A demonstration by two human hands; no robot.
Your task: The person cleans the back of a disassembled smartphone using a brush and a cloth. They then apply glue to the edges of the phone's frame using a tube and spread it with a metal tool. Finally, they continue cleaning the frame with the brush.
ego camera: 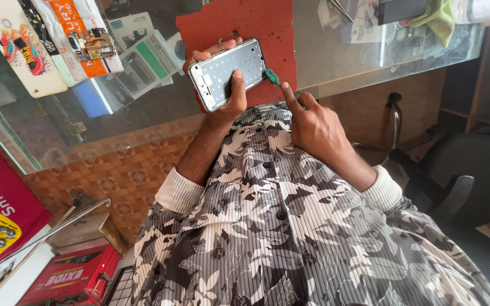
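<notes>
My left hand (pixel 222 99) grips a phone frame (pixel 222 71), a silver metal chassis with many small holes, held over a red mat (pixel 267 28). The thumb lies across its middle and the fingers wrap its far edge. My right hand (pixel 313 124) pinches a small green pry tool (pixel 272 76), and the tool's tip touches the frame's right edge. Both hands are close to my patterned shirt.
The red mat lies on a glass counter (pixel 336 62). A painted phone cover (pixel 21 48), a circuit board (pixel 89 44) and boxes under the glass sit at the left. A green cloth (pixel 438 17) lies at the far right. A black chair (pixel 466 170) stands right, a red box (pixel 69 277) lower left.
</notes>
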